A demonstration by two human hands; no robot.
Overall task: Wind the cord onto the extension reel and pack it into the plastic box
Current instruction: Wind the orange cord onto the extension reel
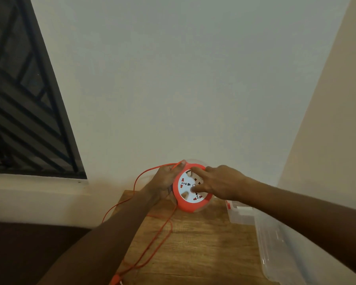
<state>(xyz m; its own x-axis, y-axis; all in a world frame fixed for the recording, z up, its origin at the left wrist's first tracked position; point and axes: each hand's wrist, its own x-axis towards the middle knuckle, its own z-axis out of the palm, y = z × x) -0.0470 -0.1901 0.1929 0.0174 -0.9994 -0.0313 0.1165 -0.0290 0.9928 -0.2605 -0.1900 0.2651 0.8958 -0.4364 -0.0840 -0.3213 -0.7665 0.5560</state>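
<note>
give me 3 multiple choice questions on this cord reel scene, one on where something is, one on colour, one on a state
1. Where is the plastic box?
A. at the right side of the wooden table
B. on the window ledge
C. under the reel

2. What colour is the cord?
A. black
B. orange
C. white

3. How is the cord now?
A. fully wound onto the reel
B. partly loose, trailing over the table
C. packed in the box

Answers:
1 A, the clear box lies along the table's right edge.
2 B, it matches the orange rim of the reel.
3 B, loops run from the left hand down across the table, while the right hand has fingers on the reel's white face.
</note>
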